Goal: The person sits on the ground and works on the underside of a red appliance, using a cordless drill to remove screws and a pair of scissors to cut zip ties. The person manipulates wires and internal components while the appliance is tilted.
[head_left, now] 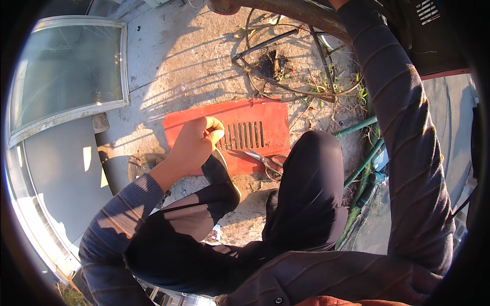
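Left grip [196, 143]: fingers curled shut, fist held over the left end of the red panel [232, 133]; what is pinched inside cannot be told, though a thin curved strip [223, 159] is seen running down from it. Right grip: out of view, sleeve [403, 127] raised past the top edge by a rusty pipe [291, 13]. Red panel: slotted, laid flat on the concrete floor [178, 61]. Scissors [265, 162]: laid open on the panel's lower right edge, beside the knee [311, 168]. Wire hoops [291, 66]: behind the panel, on debris. Green rods [363, 163]: right of the panel. Window frame [71, 71]: well left of the panel.
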Demonstrator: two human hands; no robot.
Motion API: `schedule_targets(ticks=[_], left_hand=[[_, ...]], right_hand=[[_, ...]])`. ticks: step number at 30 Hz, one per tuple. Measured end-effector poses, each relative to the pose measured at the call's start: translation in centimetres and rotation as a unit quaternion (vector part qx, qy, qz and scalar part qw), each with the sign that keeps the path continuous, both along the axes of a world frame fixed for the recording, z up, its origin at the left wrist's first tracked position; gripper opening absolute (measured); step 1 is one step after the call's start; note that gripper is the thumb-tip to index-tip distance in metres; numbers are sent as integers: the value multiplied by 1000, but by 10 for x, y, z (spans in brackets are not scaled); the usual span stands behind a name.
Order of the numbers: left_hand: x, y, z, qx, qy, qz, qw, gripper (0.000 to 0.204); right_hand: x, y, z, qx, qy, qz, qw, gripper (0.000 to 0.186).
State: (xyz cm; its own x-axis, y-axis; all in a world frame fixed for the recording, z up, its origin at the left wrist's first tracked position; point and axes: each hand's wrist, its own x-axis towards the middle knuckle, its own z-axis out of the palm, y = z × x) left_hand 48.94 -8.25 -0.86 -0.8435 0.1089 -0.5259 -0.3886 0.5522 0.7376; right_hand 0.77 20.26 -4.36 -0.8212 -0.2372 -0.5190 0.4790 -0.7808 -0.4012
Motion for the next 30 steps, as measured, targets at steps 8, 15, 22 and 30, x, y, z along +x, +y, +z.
schedule_targets(ticks=[8,15,22,30], left_hand=[[-50,-16,-115,-92,90,11,992,14],[-155,-34,-178,-256,204,-17,945,18],[-297,-29,-282,-257,332,-45,906,17],[-261,-44,-269,-262,356,-11,897,14]], right_hand=[[13,4,30,20,42,21,999,13],[25,9,45,72,84,21,994,13],[27,16,42,90,115,15,989,12],[39,11,45,109,123,15,986,12]])
